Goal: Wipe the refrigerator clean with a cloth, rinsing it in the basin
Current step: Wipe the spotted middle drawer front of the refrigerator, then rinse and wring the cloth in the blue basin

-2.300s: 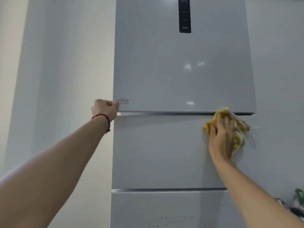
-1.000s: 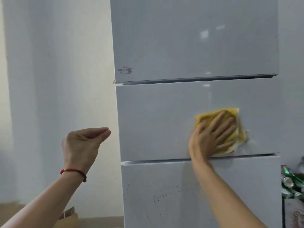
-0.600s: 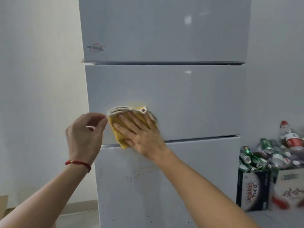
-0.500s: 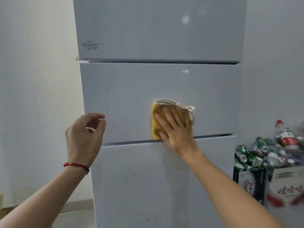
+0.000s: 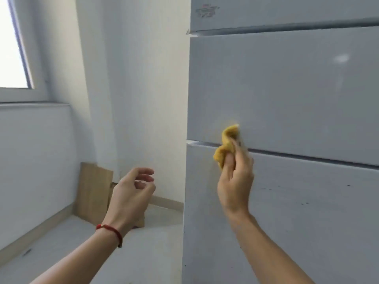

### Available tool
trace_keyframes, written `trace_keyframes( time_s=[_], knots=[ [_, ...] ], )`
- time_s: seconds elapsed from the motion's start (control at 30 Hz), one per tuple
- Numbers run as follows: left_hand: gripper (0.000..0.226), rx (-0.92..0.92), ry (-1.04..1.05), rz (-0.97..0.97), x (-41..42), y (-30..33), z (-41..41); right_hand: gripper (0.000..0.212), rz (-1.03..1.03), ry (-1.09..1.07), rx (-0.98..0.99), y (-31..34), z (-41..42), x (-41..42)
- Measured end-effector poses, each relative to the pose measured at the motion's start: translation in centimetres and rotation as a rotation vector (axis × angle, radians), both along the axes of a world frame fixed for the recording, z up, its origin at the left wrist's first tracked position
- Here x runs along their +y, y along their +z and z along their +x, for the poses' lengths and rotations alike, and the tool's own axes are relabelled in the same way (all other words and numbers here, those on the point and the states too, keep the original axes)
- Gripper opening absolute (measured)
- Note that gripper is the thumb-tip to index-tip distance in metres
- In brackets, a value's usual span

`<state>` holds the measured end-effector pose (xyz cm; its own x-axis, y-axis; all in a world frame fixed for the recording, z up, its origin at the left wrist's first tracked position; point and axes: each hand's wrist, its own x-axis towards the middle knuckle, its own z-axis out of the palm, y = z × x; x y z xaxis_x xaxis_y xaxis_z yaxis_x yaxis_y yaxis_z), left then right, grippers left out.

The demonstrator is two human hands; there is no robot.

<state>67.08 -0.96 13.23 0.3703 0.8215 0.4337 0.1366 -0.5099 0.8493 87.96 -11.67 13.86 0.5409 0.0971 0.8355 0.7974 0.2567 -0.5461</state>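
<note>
The grey refrigerator (image 5: 297, 95) fills the right side of the head view, its doors split by dark horizontal seams. My right hand (image 5: 235, 177) grips a bunched yellow cloth (image 5: 226, 143) against the front, at the seam between the middle and lower doors near the left edge. Dark specks dot the lower door (image 5: 307, 201). My left hand (image 5: 133, 191), a red string on its wrist, hangs in the air left of the fridge with fingers loosely curled and holds nothing. No basin is in view.
A white wall (image 5: 133, 78) runs left of the fridge, with a window (image 5: 12, 48) at the far left. Flat cardboard pieces (image 5: 92, 191) lean in the corner on the grey floor (image 5: 61, 253).
My right hand has slid the cloth left to the fridge's left edge and bunched it up instead of pressing it flat. The view has swung left; the cans and boxes are out of sight.
</note>
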Motion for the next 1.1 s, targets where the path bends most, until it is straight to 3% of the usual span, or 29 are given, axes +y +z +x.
trace_keyframes(
  time_s=[0.1, 0.2, 0.27, 0.37, 0.5, 0.57, 0.67, 0.73, 0.9, 1.03, 1.1],
  knots=[
    [0.023, 0.044, 0.041, -0.226, 0.0, -3.1, -6.4, 0.032, -0.194, 0.754, 0.65, -3.5, -9.7, 6.0],
    [0.034, 0.059, 0.139, -0.458, -0.1, -5.7, -14.3, 0.049, -0.394, 1.255, 1.161, -7.6, -17.1, 9.9],
    [0.038, 0.047, 0.222, -0.551, -1.1, -7.6, -21.7, 0.064, -0.522, 1.555, 1.374, -10.7, -24.1, 11.6],
    [0.042, 0.053, 0.348, -0.629, -3.0, -10.3, -29.8, 0.071, -0.63, 1.843, 1.481, -15.1, -32.3, 12.2],
    [0.055, 0.02, 0.581, -0.684, -5.7, -16.2, -39.8, 0.084, -0.794, 2.059, 1.391, -20.7, -43.6, 10.7],
    [0.043, 0.002, 0.713, -0.64, -6.7, -19.1, -44.9, 0.063, -0.887, 2.134, 1.234, -23.2, -49.0, 10.3],
    [0.017, -0.04, 0.851, -0.624, -7.0, -21.6, -52.0, 0.034, -0.969, 2.166, 0.834, -25.3, -54.7, 10.3],
    [0.006, -0.081, 0.916, -0.644, -6.7, -22.5, -56.5, 0.041, -0.977, 2.066, 0.595, -26.5, -57.8, 10.4],
    [0.025, -0.127, 1.084, -0.567, -6.3, -23.6, -66.4, 0.052, -0.913, 1.657, -0.018, -27.6, -64.3, 8.9],
    [0.014, 0.212, 1.25, -0.366, -5.6, -25.0, -73.3, 0.061, -0.786, 1.441, -0.388, -26.9, -70.2, 11.4],
    [0.017, 0.348, 1.246, -0.427, -4.6, -27.3, -76.6, 0.06, -0.795, 1.378, -0.608, -27.7, -74.4, 13.3]
  ],
)
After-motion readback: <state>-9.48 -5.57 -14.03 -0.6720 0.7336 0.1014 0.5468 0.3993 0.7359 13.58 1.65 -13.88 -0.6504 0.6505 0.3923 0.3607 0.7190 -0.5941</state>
